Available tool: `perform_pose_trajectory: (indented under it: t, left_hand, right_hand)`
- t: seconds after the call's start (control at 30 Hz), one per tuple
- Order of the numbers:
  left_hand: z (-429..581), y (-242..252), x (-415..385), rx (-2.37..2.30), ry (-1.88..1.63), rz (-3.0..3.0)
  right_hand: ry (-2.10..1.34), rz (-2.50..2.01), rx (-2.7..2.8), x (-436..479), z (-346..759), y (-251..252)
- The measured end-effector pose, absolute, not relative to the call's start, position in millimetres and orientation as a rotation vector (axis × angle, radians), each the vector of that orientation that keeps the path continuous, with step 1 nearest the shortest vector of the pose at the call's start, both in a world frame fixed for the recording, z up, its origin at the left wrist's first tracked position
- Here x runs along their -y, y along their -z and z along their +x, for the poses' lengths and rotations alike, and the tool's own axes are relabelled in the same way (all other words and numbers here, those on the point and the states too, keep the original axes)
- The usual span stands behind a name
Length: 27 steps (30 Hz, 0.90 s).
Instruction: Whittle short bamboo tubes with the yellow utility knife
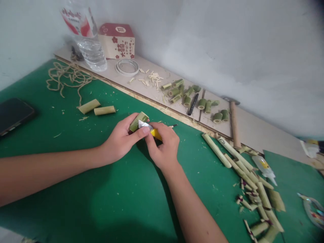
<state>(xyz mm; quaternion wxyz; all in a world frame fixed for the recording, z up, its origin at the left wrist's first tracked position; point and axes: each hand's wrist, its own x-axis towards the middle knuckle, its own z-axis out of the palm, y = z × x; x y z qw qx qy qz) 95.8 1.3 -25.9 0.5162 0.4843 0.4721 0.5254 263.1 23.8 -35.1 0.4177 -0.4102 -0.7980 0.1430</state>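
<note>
My left hand (121, 138) is closed around a short piece of green split bamboo (138, 121), above the green table top (121, 195). Fingers of my right hand (164, 143) wrap round a yellow-handled cutter (156, 134), whose silver blade lies against the bamboo. The left thumb presses on the blade near the handle. Two pale bamboo pieces, one tilted (89, 106) and one nearly level (104, 110), lie on the table to the left, beyond my left hand.
A phone (15, 114) lies at the left. Along the wall stand a water bottle (92, 50), a red-and-white box (117, 42), cut bamboo rings (186, 101), a black marker (193, 104) and a hammer (235, 125). Bamboo sticks (216, 150) and a glue bottle (264, 167) lie right.
</note>
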Motion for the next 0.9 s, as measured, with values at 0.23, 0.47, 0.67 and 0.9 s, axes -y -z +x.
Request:
perform_pose_trajectory:
  t: [0.23,0.47,0.67,0.9]
  left_hand:
    - [95.2,25.8,-0.4,-1.17,-1.277,1.204]
    - [96.1,28.5,0.7,-1.119,-1.284,1.167]
    - [97.4,27.6,1.3,-1.094,-1.27,1.136]
    - [97.1,27.9,1.1,-1.084,-1.27,1.123]
  right_hand:
    - [-0.325,-1.041,1.987,-23.6,262.7,34.2]
    - [-0.356,-1.014,1.981,-24.3,262.7,34.1]
    - [-0.382,-1.04,2.024,-23.9,263.2,33.4]
    - [-0.384,-1.045,2.032,-24.1,263.4,33.4]
